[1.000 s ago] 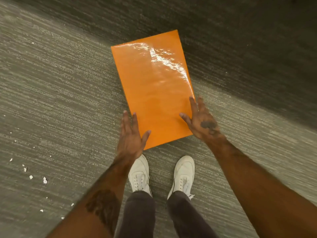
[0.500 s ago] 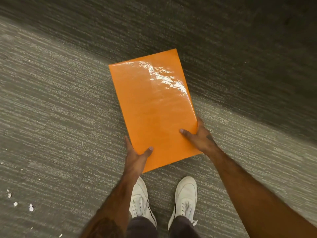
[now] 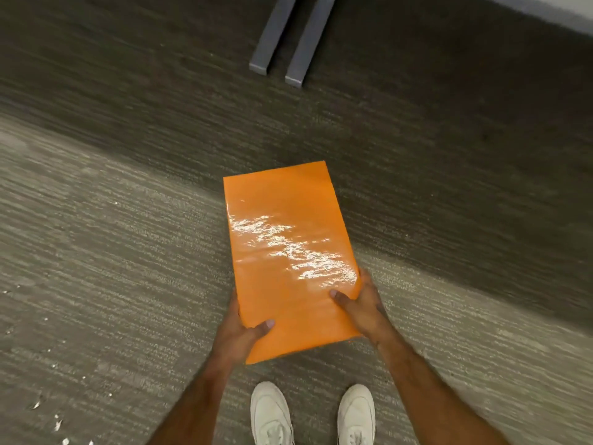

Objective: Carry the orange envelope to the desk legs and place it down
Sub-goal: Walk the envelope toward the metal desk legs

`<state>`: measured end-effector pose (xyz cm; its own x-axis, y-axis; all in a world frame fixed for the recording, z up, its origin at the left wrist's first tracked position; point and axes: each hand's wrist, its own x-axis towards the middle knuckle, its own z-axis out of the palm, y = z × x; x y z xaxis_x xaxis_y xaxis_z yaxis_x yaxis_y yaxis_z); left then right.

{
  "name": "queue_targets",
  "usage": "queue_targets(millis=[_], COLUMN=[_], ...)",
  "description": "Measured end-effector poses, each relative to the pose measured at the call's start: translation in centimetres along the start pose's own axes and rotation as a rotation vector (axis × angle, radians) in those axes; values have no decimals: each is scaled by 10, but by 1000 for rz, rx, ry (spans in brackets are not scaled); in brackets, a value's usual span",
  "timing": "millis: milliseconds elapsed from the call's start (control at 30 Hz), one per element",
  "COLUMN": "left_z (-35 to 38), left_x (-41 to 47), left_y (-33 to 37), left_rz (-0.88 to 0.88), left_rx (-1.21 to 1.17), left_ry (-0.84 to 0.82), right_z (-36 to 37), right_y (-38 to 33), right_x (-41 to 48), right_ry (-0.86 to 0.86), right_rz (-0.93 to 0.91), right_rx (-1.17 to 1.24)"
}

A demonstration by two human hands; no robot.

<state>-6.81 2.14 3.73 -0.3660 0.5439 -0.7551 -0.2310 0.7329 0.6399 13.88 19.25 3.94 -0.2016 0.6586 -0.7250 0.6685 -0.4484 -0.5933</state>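
Two white shoes point(image 3: 313, 412) are seen at the bottom of the view, planted on grey carpet point(image 3: 112, 284). Just above them, the orange envelope point(image 3: 288, 261) is held flat by its near end: the left hand point(image 3: 239, 335) is closed on the near left corner with the thumb lying on top, and the right hand point(image 3: 362, 303) is clamped on the right edge, its thumb pressed onto the glossy face. A second ago the envelope lay on the carpet with both hands spread open over its near edge; half a second ago the thumbs were hooked over it. It is now judged to be lifted clear of the floor, though how high cannot be told from above. Farther on, where the carpet falls into shadow, the desk legs point(image 3: 290, 43) have come into view as two grey metal bars side by side, well apart from the envelope's far edge. The pick-up is thus taken as done and the carry as barely begun; the gap to the legs remains to be crossed before the envelope can be set down.
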Motion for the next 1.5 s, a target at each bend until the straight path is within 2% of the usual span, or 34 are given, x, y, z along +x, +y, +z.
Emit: queue_targets(millis=[433,667,800,900,1033,1167,1267,1500], left_z=[-50,-49,-48,-50,-51,-42,-39,-26], left_x=[1,31,58,92,149,213,265,351], left_y=[206,288,335,355,368,392,397,385], left_rz=[179,193,241,260,228,317,391,385], left_rx=[106,104,135,177,212,296,338,356], left_ry=[-132,-177,-223,-233,-182,-214,-252,-326], right_z=[-64,-99,-113,-119,-118,-110,-103,-89], right_y=[-152,-225,-244,-273,-283,-301,-305,-276], right_x=[-14,2,41,62,107,158,193,271], right_ry=[156,212,252,261,283,438,419,509], right_rz=[-142,-139,-118,-26,6,-123,-200,-117], right_rx=[135,63,41,66,94,186,178,239])
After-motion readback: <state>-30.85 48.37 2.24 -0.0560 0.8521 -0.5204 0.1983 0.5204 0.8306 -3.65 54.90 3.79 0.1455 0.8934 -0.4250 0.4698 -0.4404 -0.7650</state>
